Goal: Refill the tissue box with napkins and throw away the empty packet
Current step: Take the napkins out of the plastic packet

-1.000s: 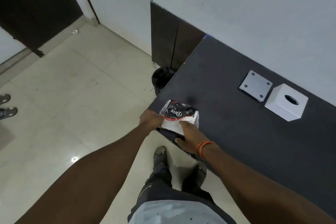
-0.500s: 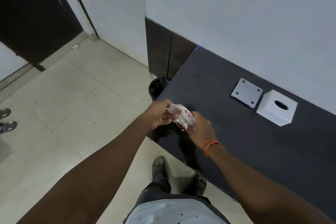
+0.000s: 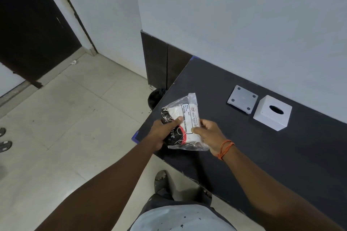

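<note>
A clear plastic napkin packet [image 3: 185,118] with black, red and white print is held up over the near left corner of the dark table [image 3: 244,148]. My left hand [image 3: 161,134] grips its left side and my right hand [image 3: 208,135] pinches its right edge. White napkins show inside the packet. The white cube tissue box [image 3: 272,112] with an oval slot on top stands at the back of the table near the wall. Its flat grey base plate [image 3: 242,98] lies just left of it, underside up.
A black bin [image 3: 156,96] stands on the floor beside the table's left edge, partly hidden by it. A dark door [image 3: 33,30] is at the far left. Sandals [image 3: 4,141] lie on the tiled floor at the left. My feet are below the table edge.
Both hands lifted the packet off the table corner and turned it over, so its label side now faces up. The view tilted upward.
</note>
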